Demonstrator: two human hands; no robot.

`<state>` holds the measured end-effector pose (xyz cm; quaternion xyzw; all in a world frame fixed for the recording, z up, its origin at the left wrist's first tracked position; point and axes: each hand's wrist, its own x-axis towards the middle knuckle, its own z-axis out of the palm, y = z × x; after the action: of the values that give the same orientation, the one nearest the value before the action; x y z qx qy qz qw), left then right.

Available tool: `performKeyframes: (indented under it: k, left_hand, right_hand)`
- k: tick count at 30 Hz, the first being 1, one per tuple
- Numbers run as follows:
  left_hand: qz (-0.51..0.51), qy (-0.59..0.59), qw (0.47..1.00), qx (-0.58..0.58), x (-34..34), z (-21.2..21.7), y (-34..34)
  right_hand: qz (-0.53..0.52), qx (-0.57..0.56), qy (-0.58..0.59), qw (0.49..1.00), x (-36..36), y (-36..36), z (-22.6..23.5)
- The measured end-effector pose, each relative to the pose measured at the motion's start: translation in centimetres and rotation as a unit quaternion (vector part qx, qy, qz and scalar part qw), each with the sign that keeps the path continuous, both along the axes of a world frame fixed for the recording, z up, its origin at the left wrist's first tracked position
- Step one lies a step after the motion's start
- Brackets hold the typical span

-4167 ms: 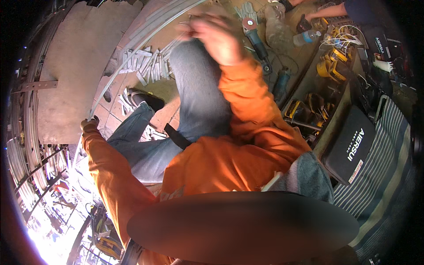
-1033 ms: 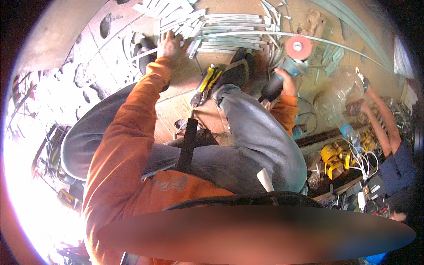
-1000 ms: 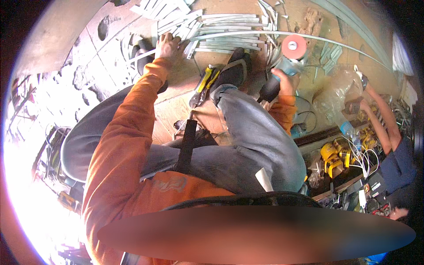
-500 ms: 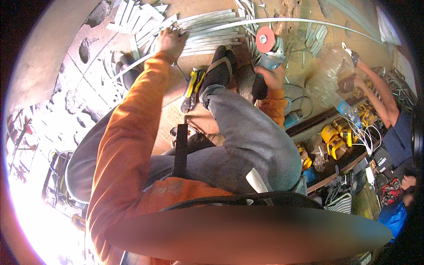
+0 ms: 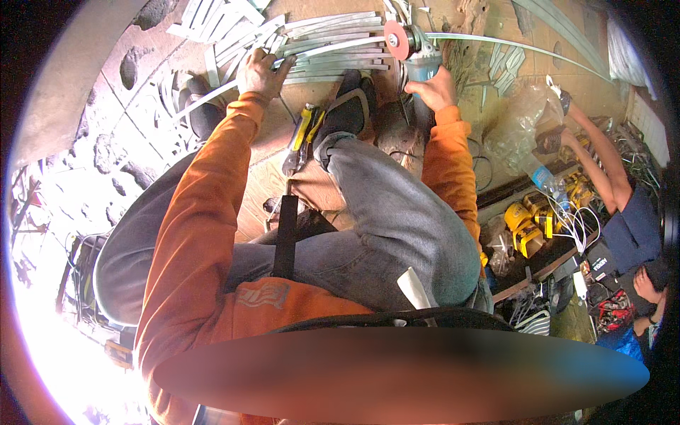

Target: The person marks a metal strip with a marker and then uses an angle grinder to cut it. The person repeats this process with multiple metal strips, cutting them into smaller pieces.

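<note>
My left hand (image 5: 261,75) is closed around a long, thin pale strip (image 5: 496,40) that runs from beside my left foot far out to the right. My right hand (image 5: 437,92) grips the body of an angle grinder (image 5: 423,65), its thumb pointing left. The grinder's red disc (image 5: 398,40) stands upright at the strip, overlapping it in view; whether they touch I cannot tell. Several cut pale strips (image 5: 333,32) lie in a layer beyond my hands. A yellow and black hand tool (image 5: 304,138) rests on the floor between my feet.
Another person's arms (image 5: 595,152) reach in at right, near a clear plastic bag (image 5: 520,124). Yellow power tools (image 5: 525,227) and white cables (image 5: 577,219) fill the right side. More short strips (image 5: 507,67) lie at the far right. My sandalled foot (image 5: 350,103) is near the grinder.
My right hand has carried the grinder left and away from me, bringing its disc to the strip. My left hand has shifted slightly left and nearer, still on the strip.
</note>
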<state>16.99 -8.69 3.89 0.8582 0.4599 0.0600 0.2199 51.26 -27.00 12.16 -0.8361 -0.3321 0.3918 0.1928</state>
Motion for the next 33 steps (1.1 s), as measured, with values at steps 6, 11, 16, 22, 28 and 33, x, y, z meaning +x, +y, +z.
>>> performKeyframes:
  k: [6, 11, 16, 22, 28, 33]
  left_hand:
    - [0.020, -0.047, 0.999, 0.001, 0.1, -0.3, -0.4]
    - [0.042, -0.058, 0.997, -0.027, 0.1, -0.8, -0.3]
    - [0.116, -0.101, 0.985, -0.078, 0.5, -1.1, -0.4]
    - [0.084, 0.007, 0.988, -0.130, 0.6, 0.1, 0.1]
    - [0.096, -0.005, 0.990, -0.105, 0.8, -0.1, -0.1]
    - [0.070, -0.022, 0.995, -0.065, 0.5, -1.0, -0.2]
  right_hand:
    - [-0.009, -0.002, -0.013, 1.000, 0.0, 0.5, -0.6]
    - [-0.035, -0.003, 0.004, 0.999, -0.3, 0.2, -0.5]
    - [-0.019, 0.010, -0.024, 0.999, -0.5, 0.1, -0.5]
    - [-0.016, -0.021, -0.050, 0.998, -0.5, 0.2, -1.6]
    - [-0.019, -0.012, -0.056, 0.998, -1.3, -0.1, -0.7]
    - [-0.030, -0.053, -0.017, 0.998, -1.6, -0.3, -0.3]
